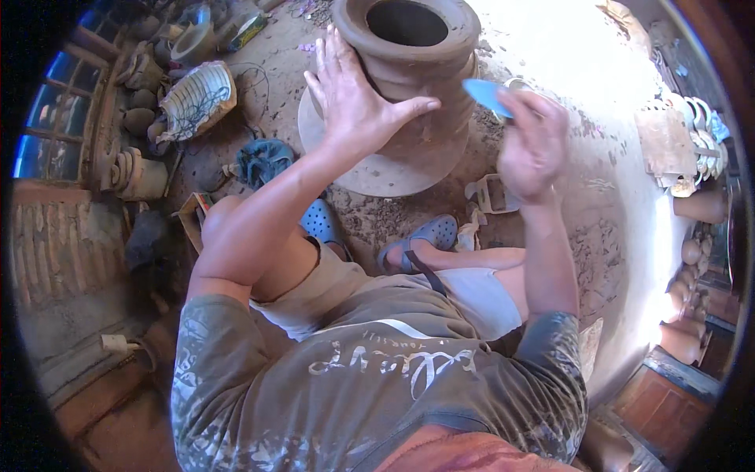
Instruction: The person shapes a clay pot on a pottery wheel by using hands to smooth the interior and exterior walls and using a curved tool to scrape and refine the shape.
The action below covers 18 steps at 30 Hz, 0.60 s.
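Plainly, clay pot [437,77] upright, mouth up; blue scraper [485,96] pointing left.

Clay pot [431,77] flanked both sides, room down the middle!
We've got the left hand [350,102] across its left, the right hand [536,143] with blue scraper [486,96] crowding its right; between them we could slip under the thumb, or dip into the uncovered mouth [406,22], blue clogs [436,230] blocking lower down.

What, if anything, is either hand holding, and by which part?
The right hand holds a blue scraper by its right end. The left hand grips nothing; it is spread against the clay pot's side.
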{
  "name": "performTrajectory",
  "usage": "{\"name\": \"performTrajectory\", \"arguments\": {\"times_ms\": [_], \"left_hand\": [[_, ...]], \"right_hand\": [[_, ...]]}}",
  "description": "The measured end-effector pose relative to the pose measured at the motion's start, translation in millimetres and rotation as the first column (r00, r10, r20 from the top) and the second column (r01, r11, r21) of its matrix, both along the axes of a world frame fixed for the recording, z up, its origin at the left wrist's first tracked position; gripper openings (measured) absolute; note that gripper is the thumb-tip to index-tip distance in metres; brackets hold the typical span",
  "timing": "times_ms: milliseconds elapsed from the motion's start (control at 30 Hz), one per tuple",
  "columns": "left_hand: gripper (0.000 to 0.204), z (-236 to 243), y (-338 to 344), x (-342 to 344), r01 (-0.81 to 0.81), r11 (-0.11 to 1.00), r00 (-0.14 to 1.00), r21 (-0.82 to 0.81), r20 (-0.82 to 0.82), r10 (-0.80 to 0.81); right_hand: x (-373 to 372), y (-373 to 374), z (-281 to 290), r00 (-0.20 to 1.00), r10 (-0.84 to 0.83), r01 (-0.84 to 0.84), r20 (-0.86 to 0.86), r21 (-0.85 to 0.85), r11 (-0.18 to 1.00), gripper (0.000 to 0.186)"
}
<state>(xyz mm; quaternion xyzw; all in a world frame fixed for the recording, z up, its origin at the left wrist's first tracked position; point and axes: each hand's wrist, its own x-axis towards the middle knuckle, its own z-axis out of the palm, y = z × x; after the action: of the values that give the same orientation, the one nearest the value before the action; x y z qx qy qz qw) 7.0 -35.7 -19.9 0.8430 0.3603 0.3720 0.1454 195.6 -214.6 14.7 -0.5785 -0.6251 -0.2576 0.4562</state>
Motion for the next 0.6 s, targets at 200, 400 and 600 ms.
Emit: {"name": "performTrajectory", "arguments": {"times_ms": [200,400,600], "left_hand": [[0.152,-4.8,7.2,0.4,0.024,1.0,0.999,0.005,0.042,-0.024],[0.148,-6.6,9.2,-2.4,0.031,0.999,0.998,0.04,0.052,-0.033],[0.132,-1.6,10.9,-2.6,-0.02,0.987,0.999,0.159,0.043,0.013]], "right_hand": [[-24.9,52.6,-18.3,0.963,0.043,-0.06,0.268,0.056,0.997,0.048],[-17.2,68.8,-26.2,0.952,0.062,-0.079,0.299,0.048,0.996,0.047],[-31.2,67.5,-22.9,0.988,0.024,-0.018,0.153,-0.037,0.999,0.04]]}}
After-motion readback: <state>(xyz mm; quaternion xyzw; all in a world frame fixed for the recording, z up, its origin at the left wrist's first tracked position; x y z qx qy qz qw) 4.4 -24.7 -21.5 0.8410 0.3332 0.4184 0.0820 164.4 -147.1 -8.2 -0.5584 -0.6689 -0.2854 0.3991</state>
